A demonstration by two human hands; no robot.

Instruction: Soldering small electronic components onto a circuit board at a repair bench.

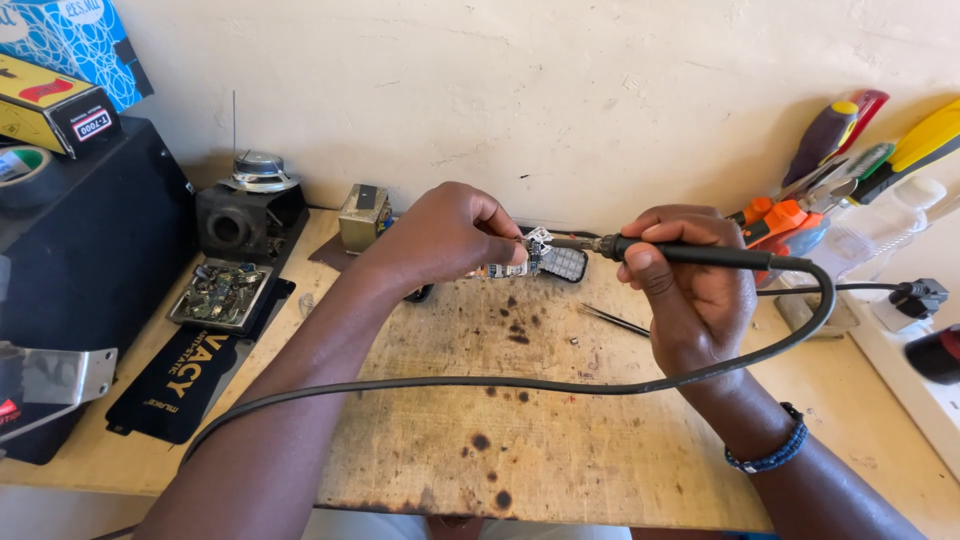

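Scorched wood marks the tabletop [560,440] under my work. My left hand [450,235] pinches a small circuit board [528,255] above it, while my right hand [690,290] grips the soldering iron [690,254], tip touching the board; tweezers [612,319] lie unused nearby.

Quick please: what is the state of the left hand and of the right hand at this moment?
Left hand: closed, pinching a small circuit board over the wooden board.
Right hand: closed around a soldering iron, tip at the circuit board.
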